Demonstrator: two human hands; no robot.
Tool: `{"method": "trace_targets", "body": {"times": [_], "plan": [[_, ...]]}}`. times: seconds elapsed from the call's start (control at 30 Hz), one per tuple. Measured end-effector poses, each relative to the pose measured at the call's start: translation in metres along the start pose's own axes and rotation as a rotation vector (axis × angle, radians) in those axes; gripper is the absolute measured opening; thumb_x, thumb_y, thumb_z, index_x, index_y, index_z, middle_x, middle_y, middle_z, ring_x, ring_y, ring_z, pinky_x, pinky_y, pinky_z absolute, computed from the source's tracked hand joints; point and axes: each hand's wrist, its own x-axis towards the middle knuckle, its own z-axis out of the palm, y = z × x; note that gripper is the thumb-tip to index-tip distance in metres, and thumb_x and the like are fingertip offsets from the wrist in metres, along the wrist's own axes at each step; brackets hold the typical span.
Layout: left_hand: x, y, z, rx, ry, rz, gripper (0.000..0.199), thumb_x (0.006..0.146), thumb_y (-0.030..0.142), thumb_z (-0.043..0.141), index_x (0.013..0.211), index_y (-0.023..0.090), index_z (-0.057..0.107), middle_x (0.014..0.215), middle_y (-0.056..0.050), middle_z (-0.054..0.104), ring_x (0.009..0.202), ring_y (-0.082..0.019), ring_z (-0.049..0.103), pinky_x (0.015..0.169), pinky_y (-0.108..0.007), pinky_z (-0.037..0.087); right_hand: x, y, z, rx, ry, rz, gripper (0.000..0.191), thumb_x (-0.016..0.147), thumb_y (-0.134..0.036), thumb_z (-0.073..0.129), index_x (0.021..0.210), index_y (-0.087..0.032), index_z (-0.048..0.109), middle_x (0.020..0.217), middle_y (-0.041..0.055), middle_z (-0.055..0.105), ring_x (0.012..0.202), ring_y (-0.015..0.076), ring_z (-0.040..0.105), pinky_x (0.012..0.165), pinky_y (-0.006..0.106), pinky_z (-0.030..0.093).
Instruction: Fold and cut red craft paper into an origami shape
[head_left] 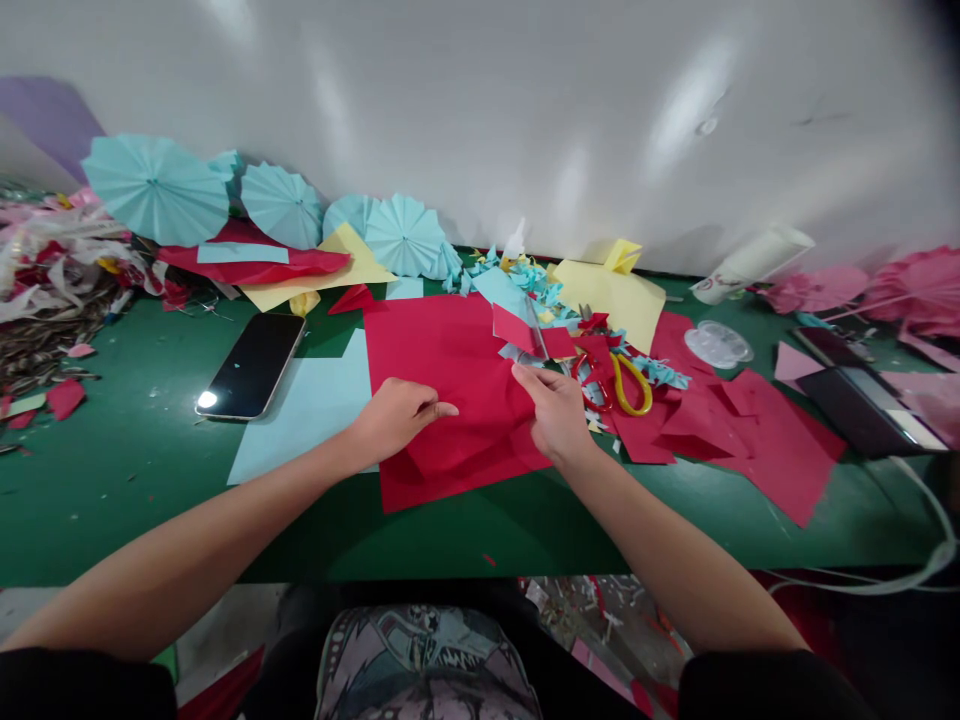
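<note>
A large sheet of red paper lies in front of me on the green table, its right side bent up a little. My right hand pinches that side between thumb and fingers. Over the middle of the sheet is my left hand, its fingers curled in and its thumb pointing right; what they may hold is hidden. Light blue paper shows from under the red sheet on the left. Just beyond my right hand lie scissors with yellow handles and another pair with red handles, partly covered by scraps.
A smartphone lies on the left. Pleated blue paper rosettes lean along the wall. Red offcuts, a clear plastic lid, a white roll and a dark device with a cable are on the right.
</note>
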Motion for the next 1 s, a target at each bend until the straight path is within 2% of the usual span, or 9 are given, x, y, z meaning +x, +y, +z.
{"method": "trace_targets", "body": {"times": [0.13, 0.27, 0.37, 0.43, 0.53, 0.6, 0.67, 0.77, 1.0], "plan": [[0.002, -0.004, -0.004, 0.025, 0.065, 0.016, 0.050, 0.088, 0.048, 0.037, 0.051, 0.020, 0.019, 0.045, 0.006, 0.020, 0.043, -0.008, 0.019, 0.049, -0.027, 0.014, -0.002, -0.005, 0.003, 0.115, -0.010, 0.124, 0.019, 0.054, -0.037, 0.079, 0.063, -0.022, 0.071, 0.061, -0.0003, 0.069, 0.070, 0.0196, 0.066, 0.071, 0.035, 0.052], [0.003, -0.004, -0.010, 0.025, 0.057, 0.024, 0.049, 0.088, 0.046, 0.033, 0.051, 0.020, 0.016, 0.046, 0.006, 0.016, 0.043, -0.008, 0.018, 0.048, -0.027, 0.014, -0.004, -0.007, 0.006, 0.127, -0.016, 0.181, 0.023, 0.050, -0.038, 0.081, 0.060, -0.021, 0.070, 0.060, 0.0003, 0.069, 0.070, 0.0204, 0.066, 0.073, 0.036, 0.052], [0.003, -0.004, -0.015, 0.021, -0.003, 0.037, 0.048, 0.084, 0.043, 0.041, 0.050, 0.019, 0.017, 0.045, 0.006, 0.018, 0.044, -0.008, 0.019, 0.047, -0.026, 0.016, -0.004, -0.003, 0.004, 0.042, -0.032, 0.126, 0.021, 0.052, -0.038, 0.079, 0.065, -0.022, 0.071, 0.067, 0.0004, 0.071, 0.073, 0.0207, 0.066, 0.075, 0.037, 0.051], [0.002, -0.002, -0.019, 0.002, -0.039, 0.041, 0.043, 0.081, 0.042, 0.047, 0.053, 0.020, 0.024, 0.048, 0.006, 0.027, 0.045, -0.008, 0.026, 0.047, -0.024, 0.020, -0.004, 0.000, 0.003, -0.045, -0.049, 0.056, 0.017, 0.057, -0.037, 0.077, 0.066, -0.023, 0.072, 0.073, 0.0007, 0.072, 0.077, 0.0205, 0.066, 0.077, 0.037, 0.050], [0.001, 0.001, -0.022, -0.081, -0.122, 0.007, 0.027, 0.079, 0.045, 0.051, 0.072, 0.020, 0.041, 0.057, 0.006, 0.043, 0.050, -0.010, 0.039, 0.050, -0.022, 0.028, -0.008, 0.003, 0.003, -0.198, -0.096, -0.060, 0.013, 0.064, -0.036, 0.072, 0.069, -0.024, 0.073, 0.081, 0.0016, 0.072, 0.083, 0.0206, 0.065, 0.080, 0.037, 0.049], [0.000, 0.004, -0.021, -0.103, -0.188, 0.000, 0.027, 0.081, 0.046, 0.049, 0.086, 0.020, 0.046, 0.065, 0.004, 0.052, 0.057, -0.012, 0.047, 0.054, -0.023, 0.033, -0.012, 0.003, 0.004, -0.291, -0.132, -0.120, 0.013, 0.068, -0.036, 0.069, 0.070, -0.024, 0.072, 0.083, 0.0021, 0.072, 0.084, 0.0205, 0.065, 0.080, 0.036, 0.049], [-0.002, 0.008, -0.017, -0.070, -0.237, 0.009, 0.029, 0.086, 0.047, 0.042, 0.081, 0.019, 0.047, 0.067, 0.002, 0.052, 0.060, -0.013, 0.049, 0.057, -0.025, 0.033, -0.015, 0.002, 0.005, -0.350, -0.152, -0.154, 0.011, 0.069, -0.034, 0.068, 0.068, -0.023, 0.072, 0.083, 0.0022, 0.072, 0.083, 0.0199, 0.065, 0.079, 0.035, 0.050], [-0.005, 0.012, -0.009, -0.065, -0.284, -0.001, 0.036, 0.089, 0.047, 0.034, 0.066, 0.020, 0.038, 0.062, 0.002, 0.047, 0.058, -0.013, 0.046, 0.055, -0.025, 0.031, -0.019, -0.001, 0.007, -0.372, -0.162, -0.171, 0.010, 0.069, -0.032, 0.067, 0.066, -0.023, 0.070, 0.082, 0.0019, 0.072, 0.081, 0.0189, 0.065, 0.077, 0.034, 0.050], [-0.009, 0.019, 0.000, -0.151, -0.297, -0.056, 0.036, 0.089, 0.046, 0.031, 0.063, 0.021, 0.031, 0.062, 0.003, 0.045, 0.056, -0.012, 0.044, 0.053, -0.025, 0.031, -0.020, -0.001, 0.008, -0.392, -0.142, -0.206, 0.013, 0.071, -0.032, 0.066, 0.063, -0.022, 0.067, 0.078, 0.0020, 0.071, 0.079, 0.0188, 0.065, 0.075, 0.033, 0.049]]}}
